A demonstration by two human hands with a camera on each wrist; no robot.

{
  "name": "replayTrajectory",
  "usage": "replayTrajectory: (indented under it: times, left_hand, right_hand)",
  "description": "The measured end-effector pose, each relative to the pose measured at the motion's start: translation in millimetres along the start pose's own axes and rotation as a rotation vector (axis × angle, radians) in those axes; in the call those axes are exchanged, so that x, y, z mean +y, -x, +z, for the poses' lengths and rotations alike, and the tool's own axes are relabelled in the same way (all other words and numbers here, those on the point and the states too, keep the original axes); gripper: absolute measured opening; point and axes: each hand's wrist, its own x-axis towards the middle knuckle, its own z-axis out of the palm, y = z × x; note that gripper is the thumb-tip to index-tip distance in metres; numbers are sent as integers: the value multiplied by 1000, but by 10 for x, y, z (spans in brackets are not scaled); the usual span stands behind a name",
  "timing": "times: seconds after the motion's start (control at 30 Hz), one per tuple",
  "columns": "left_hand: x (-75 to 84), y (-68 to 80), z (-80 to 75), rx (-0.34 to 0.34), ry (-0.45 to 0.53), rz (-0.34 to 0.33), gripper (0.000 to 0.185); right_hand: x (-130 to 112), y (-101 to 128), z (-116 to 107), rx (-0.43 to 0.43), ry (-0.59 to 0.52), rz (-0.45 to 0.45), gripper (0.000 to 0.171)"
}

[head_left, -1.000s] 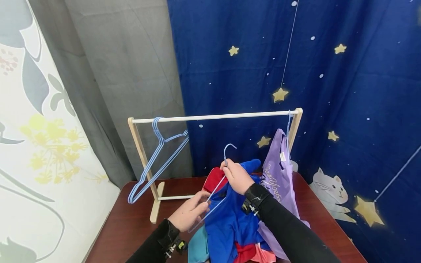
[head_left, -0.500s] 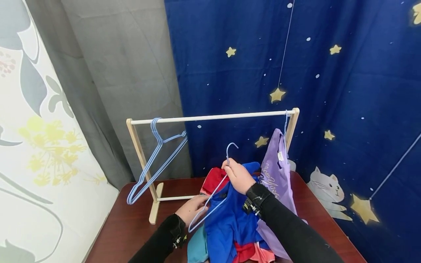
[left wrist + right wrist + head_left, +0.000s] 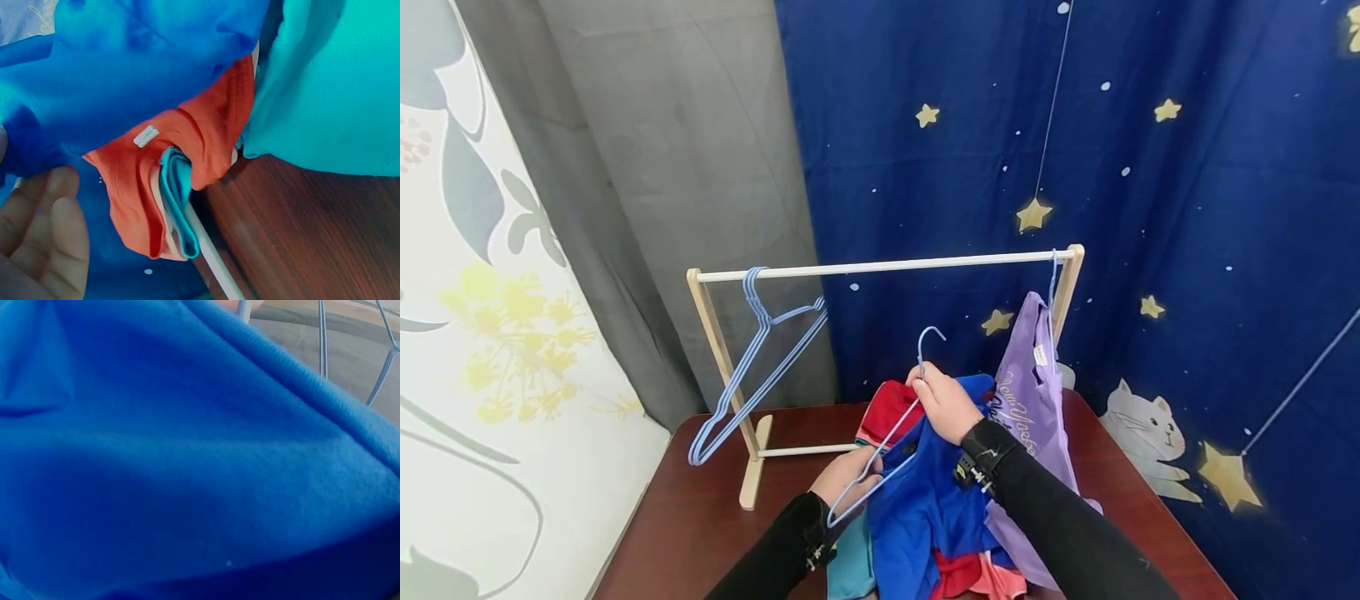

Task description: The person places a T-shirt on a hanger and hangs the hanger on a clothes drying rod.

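Observation:
My right hand (image 3: 946, 403) grips a light blue wire hanger (image 3: 895, 431) just under its hook, in the head view. The hanger's right side disappears into a bright blue garment (image 3: 928, 500); its left end sticks out bare toward my left hand (image 3: 842, 479). That left hand is partly behind the wire, at the garment's left edge. In the left wrist view its fingers (image 3: 69, 231) pinch the edge of the blue cloth (image 3: 125, 100). Blue cloth (image 3: 187, 456) fills most of the right wrist view and hides the right hand's fingers almost wholly.
A wooden rack (image 3: 880, 267) stands on the brown table (image 3: 700, 533), several bare hangers (image 3: 752, 367) at its left and a purple garment (image 3: 1030, 392) at its right. Red cloth (image 3: 887, 408), teal cloth (image 3: 850, 558) and pink cloth (image 3: 1000, 577) lie under and beside the blue garment.
My left hand has moved slightly right, from the hanger's left arm to behind it at the blue garment's edge. The right hand keeps its hold under the hook.

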Motion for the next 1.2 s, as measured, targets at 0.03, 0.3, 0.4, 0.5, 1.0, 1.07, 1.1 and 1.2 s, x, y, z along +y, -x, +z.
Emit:
replayTrajectory:
  times: [0.03, 0.3, 0.4, 0.5, 1.0, 1.07, 1.1, 1.2]
  left_hand:
    - [20, 26, -22, 14, 1, 0, 12]
    - [73, 242, -219, 92, 31, 75, 20]
    - [79, 308, -293, 84, 34, 23, 21]
    - [86, 353, -355, 80, 17, -17, 21]
    - [102, 486, -545, 49, -16, -37, 18]
    - [121, 491, -585, 38, -23, -42, 17]
    - [131, 492, -604, 34, -30, -41, 17]
    - [164, 493, -651, 19, -52, -38, 16]
  right_hand:
    - [10, -4, -8, 9, 7, -5, 11]
    - [118, -35, -125, 80, 57, -11, 11]
    - [156, -36, -166, 87, 70, -5, 11]
    - [183, -33, -199, 107, 73, 4, 11]
    - [268, -28, -235, 138, 115, 25, 10]
    - [277, -27, -242, 137, 117, 27, 10]
    - [281, -26, -246, 136, 117, 29, 10]
    - [294, -20, -249, 130, 127, 33, 10]
